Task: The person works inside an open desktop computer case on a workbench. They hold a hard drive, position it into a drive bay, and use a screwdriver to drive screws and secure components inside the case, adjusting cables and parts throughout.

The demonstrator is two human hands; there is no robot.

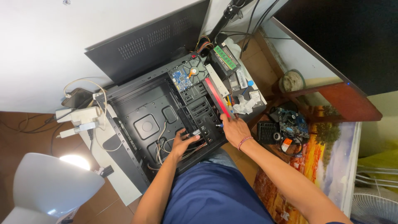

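Observation:
An open black computer case lies on its side in front of me, its inside bare except for loose front-panel wires. My left hand reaches inside the case and grips a small dark part beside the drive cage. My right hand is at the case's outer edge by the cage, holding a small blue-handled screwdriver against it. A hard drive with its blue circuit board up rests on the far end of the cage.
The black side panel leans against the wall behind the case. A green memory stick, tissue and small parts lie to the right. A motherboard and black fan sit on a painted canvas. A white lamp glows at left.

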